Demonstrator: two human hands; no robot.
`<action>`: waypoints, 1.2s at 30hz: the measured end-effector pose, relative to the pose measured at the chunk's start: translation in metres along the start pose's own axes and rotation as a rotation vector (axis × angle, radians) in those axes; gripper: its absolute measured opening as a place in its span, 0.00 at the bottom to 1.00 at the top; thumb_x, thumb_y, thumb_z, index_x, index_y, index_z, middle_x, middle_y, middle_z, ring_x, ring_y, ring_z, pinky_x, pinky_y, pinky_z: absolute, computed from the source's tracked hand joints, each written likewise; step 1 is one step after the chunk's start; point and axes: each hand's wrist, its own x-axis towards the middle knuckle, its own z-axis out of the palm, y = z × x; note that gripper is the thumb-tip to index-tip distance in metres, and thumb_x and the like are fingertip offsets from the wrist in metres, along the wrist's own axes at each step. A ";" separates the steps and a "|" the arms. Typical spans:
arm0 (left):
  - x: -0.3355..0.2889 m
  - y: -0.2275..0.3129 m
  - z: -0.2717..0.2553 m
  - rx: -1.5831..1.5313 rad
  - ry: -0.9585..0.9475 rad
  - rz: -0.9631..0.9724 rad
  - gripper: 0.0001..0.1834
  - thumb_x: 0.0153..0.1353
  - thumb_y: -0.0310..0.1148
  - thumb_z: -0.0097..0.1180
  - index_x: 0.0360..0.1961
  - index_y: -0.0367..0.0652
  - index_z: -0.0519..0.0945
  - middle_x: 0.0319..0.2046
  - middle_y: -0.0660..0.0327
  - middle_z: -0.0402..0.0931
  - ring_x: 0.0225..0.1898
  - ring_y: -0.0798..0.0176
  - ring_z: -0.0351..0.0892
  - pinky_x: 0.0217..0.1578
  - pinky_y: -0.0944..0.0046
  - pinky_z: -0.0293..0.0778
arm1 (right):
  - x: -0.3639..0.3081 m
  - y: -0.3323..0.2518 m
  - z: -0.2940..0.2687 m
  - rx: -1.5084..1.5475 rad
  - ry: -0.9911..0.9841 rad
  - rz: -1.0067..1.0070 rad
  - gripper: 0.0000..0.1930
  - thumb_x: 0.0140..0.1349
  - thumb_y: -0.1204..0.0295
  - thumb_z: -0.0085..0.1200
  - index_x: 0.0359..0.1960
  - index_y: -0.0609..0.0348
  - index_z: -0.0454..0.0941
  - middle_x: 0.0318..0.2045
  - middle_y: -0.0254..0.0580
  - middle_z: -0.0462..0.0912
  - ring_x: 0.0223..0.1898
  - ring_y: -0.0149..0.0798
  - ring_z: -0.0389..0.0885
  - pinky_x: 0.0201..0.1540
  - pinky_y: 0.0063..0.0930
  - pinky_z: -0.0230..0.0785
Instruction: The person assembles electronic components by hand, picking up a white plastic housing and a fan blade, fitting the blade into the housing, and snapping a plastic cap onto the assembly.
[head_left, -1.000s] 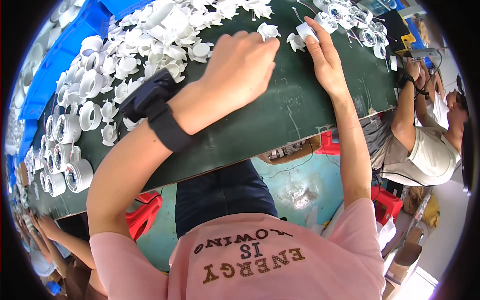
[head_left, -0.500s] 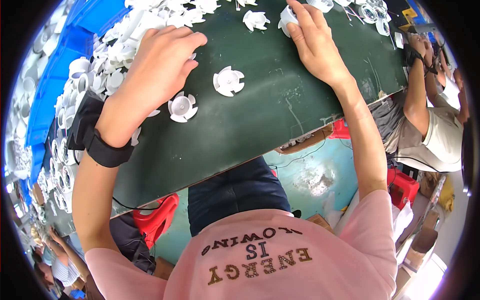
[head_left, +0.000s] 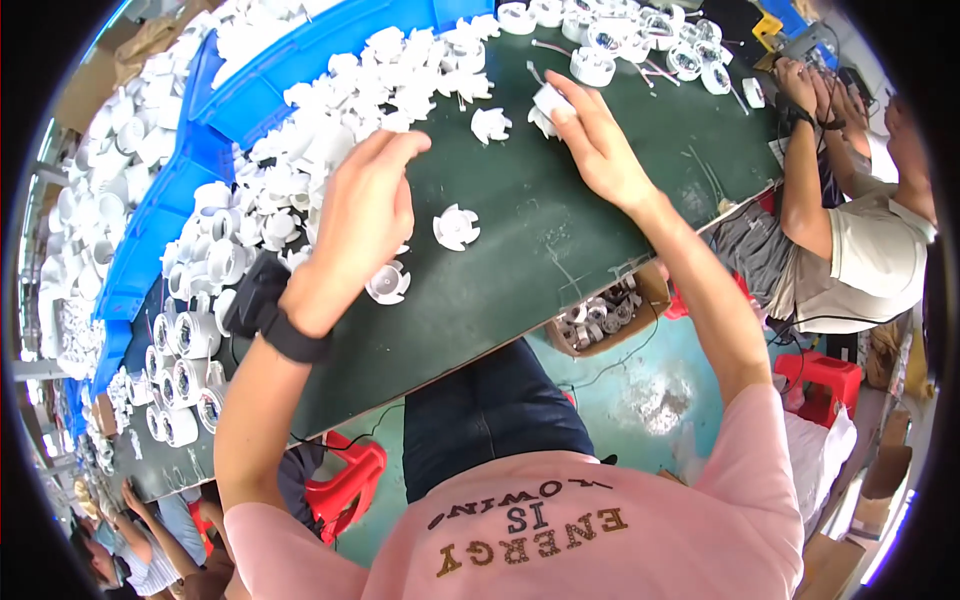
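My right hand (head_left: 603, 150) is closed on a small white fan (head_left: 550, 100) with a ring-shaped body and a short wire, just above or against the dark green table. Over the table's left half, my left hand (head_left: 368, 205) bends at the wrist; its index finger sticks out and the thumb sits apart, with nothing visible between them. The other fingertips are hidden. A loose white fan impeller (head_left: 457, 227) lies between my hands. Another impeller (head_left: 388, 283) rests beside my left wrist, and a third impeller (head_left: 490, 125) lies left of the held fan.
A heap of white impellers (head_left: 370, 88) borders blue bins (head_left: 290, 75). Several white ring housings with wires (head_left: 605, 40) stand at the back; more ring housings (head_left: 185, 375) are stacked at left. Under the table edge is a carton of parts (head_left: 650, 290). A co-worker (head_left: 870, 250) sits at right.
The view has shifted, showing more of the table's far side. My right hand has turned the fan so its wire shows. My left hand's fingers have drawn closer to the impeller heap.
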 end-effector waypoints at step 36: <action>-0.190 0.064 -0.083 -1.130 0.354 -0.852 0.35 0.66 0.58 0.39 0.51 0.32 0.71 0.36 0.57 0.76 0.33 0.67 0.77 0.32 0.69 0.72 | 0.192 -0.051 0.083 -0.302 0.210 -0.201 0.16 0.57 0.75 0.53 0.49 0.50 0.76 0.27 0.43 0.79 0.29 0.39 0.77 0.37 0.33 0.71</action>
